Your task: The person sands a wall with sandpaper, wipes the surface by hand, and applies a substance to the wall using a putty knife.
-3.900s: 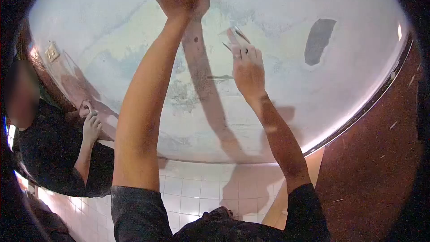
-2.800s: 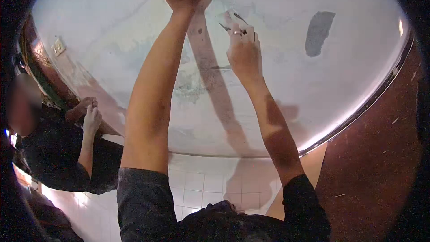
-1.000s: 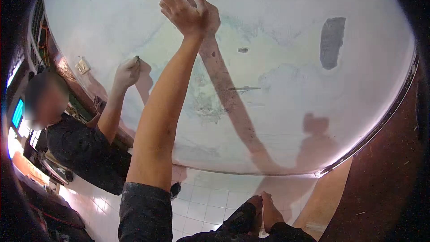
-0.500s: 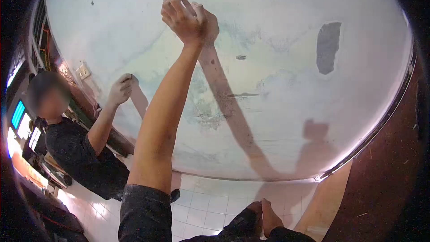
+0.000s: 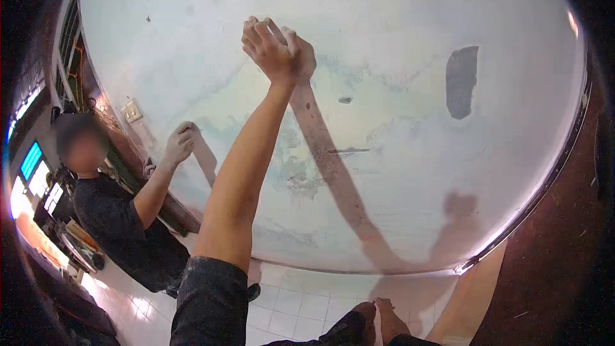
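My left hand (image 5: 277,54) is raised against the pale wall (image 5: 397,173), its back toward me and its dusty fingers curled. What the fingers hold is hidden, though a pale strip shows between them. The hand is over the upper edge of a yellowish-green worn patch (image 5: 269,99), and its shadow meets the wrist. Below and to the right is a small grey spot (image 5: 345,100), with a dark horizontal scrape (image 5: 349,150) lower down. My right hand does not show.
At left a person in black (image 5: 125,230) reaches to the wall with one white-dusted hand (image 5: 179,144). A switch plate (image 5: 132,111) is near that hand. A grey patch (image 5: 462,83) marks the wall at right. My bare feet (image 5: 378,311) are over the white tiled floor (image 5: 291,304).
The view has tilted up a little, so the wall sits lower in it. My left hand has shifted slightly down and right along the wall. The other person's hand stays at the wall.
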Motion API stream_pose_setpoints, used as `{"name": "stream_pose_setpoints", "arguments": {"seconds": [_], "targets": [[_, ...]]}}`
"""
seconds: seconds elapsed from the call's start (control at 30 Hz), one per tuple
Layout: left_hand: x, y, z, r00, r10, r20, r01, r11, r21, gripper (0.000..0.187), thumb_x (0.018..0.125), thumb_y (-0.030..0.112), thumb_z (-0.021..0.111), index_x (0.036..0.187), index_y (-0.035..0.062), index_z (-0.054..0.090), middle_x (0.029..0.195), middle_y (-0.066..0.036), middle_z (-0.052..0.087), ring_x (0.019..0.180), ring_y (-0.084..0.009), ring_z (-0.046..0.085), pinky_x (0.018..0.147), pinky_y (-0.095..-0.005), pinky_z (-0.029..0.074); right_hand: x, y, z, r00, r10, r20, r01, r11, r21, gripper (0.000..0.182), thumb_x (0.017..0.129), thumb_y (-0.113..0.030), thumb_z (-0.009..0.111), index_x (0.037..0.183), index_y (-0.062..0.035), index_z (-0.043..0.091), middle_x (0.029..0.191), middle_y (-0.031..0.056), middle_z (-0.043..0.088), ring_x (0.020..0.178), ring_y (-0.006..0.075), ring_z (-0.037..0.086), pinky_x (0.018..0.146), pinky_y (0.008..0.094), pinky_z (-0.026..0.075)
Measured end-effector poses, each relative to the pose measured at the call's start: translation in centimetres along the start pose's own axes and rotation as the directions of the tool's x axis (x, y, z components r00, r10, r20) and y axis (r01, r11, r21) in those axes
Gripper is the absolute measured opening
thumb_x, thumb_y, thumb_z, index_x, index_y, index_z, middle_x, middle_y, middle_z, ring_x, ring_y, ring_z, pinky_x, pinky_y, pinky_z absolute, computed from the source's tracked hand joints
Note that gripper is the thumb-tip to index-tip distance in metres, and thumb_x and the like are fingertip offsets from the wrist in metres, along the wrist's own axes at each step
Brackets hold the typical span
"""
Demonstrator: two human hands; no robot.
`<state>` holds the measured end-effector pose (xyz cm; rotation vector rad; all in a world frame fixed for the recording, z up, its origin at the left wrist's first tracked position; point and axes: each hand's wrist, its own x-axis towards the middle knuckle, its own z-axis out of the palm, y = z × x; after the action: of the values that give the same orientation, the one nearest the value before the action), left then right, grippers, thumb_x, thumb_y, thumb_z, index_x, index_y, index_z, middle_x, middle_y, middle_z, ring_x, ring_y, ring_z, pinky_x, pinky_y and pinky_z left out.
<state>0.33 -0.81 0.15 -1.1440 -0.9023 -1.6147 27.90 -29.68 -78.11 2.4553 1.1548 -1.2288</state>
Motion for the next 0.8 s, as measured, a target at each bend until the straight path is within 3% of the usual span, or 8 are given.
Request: {"name": "stream_pose_setpoints", "arguments": {"seconds": [0.43,0.63,0.73,0.8], "targets": [[-0.1,-0.1,0.1,1.0,0.017,-0.015,-0.017,1.0,0.002,0.037,0.075,0.021,0.058,0.108,0.0048,0.05,0.121,-0.019,0.046,0.122,-0.0383,0.039,0.1,-0.0515,0.031,0.9,1.7,-0.1,1.0,0.006,0.019,-0.006,1.0,-0.031,0.063,0.087,-0.048,0.051,0.125,0.0018,0.054,0.129,0.017,0.053,0.123,0.0354,0.047,0.105,0.0546,0.029],[0.1,0.2,-0.2,0.999,-0.044,0.022,0.045,0.998,-0.036,0.036,0.076,0.019,0.057,0.108,0.0038,0.05,0.123,-0.02,0.046,0.122,-0.0384,0.039,0.101,-0.0514,0.03,1.2,2.6,-0.8,0.999,0.019,0.027,-0.018,0.999,-0.033,0.063,0.087,-0.049,0.051,0.125,0.0018,0.054,0.129,0.0171,0.053,0.123,0.0354,0.048,0.104,0.0547,0.029],[0.0,0.3,-0.3,1.0,0.016,-0.014,-0.016,0.998,0.064,0.05,0.079,0.022,0.057,0.121,-0.002,0.045,0.117,-0.02,0.049,0.118,-0.0384,0.041,0.099,-0.0525,0.031,1.7,1.8,-1.3,1.0,0.014,0.017,-0.013,1.0,-0.02,0.063,0.087,-0.049,0.051,0.125,0.0018,0.054,0.129,0.0171,0.053,0.122,0.0354,0.048,0.104,0.0548,0.029],[0.1,0.3,-0.3,1.0,0.006,-0.018,-0.006,1.0,0.003,0.041,0.077,0.02,0.057,0.112,0.0012,0.049,0.122,-0.021,0.047,0.121,-0.039,0.039,0.101,-0.052,0.03,1.8,0.9,-1.5,1.0,0.009,0.013,-0.009,1.0,-0.003,0.063,0.087,-0.049,0.051,0.125,0.0018,0.054,0.129,0.0171,0.053,0.122,0.0354,0.048,0.104,0.0549,0.029]]}}
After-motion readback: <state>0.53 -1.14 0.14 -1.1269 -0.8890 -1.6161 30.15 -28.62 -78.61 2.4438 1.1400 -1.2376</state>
